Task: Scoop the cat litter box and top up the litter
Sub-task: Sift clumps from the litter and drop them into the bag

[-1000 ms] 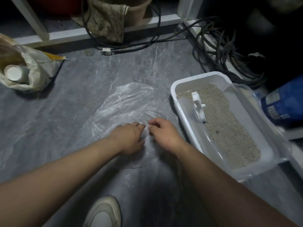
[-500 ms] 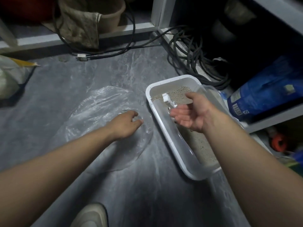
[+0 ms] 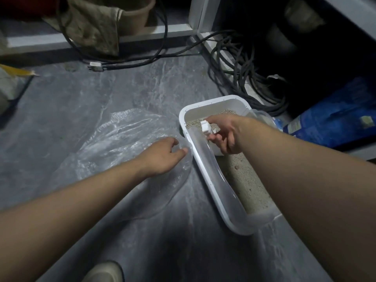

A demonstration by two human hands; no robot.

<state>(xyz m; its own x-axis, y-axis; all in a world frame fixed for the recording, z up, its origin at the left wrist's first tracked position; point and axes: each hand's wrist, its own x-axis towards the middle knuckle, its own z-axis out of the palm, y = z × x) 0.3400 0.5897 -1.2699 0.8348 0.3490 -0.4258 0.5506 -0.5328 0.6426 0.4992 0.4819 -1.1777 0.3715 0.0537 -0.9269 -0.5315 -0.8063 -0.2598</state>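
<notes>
On the grey marbled floor (image 3: 126, 86), seen from the head camera, a white litter box (image 3: 205, 171) lies to the right of centre, its long side running away from the viewer. A clear plastic liner (image 3: 221, 186) is draped over its near rim, and pale grey litter (image 3: 250, 186) fills the bottom. The right hand (image 3: 225, 135) reaches over the far half of the box, its fingers curled round the handle of a white litter scoop (image 3: 206, 128); the handle's end sticks up past the thumb, while the scoop's blade is mostly hidden under the hand. The left hand (image 3: 162, 155) rests on a clear plastic bag (image 3: 122, 147) spread flat on the floor just left of the box. Its fingers are bent and the fingertips touch the bag's edge beside the box rim, but I cannot tell whether they pinch the film or only press it.

Behind the box, a tangle of black cables (image 3: 240, 78) lies against a white frame (image 3: 195, 15). A blue litter bag (image 3: 333, 117) lies on its side to the right of the box, on a low shelf. At top left, a tan pot (image 3: 136, 15) with a dirty cloth (image 3: 95, 27) hanging over it stands behind the frame rail. A pale shoe (image 3: 103, 271) shows at the bottom edge, and the corner of a yellow-and-white sack (image 3: 12, 80) shows at the left edge.
</notes>
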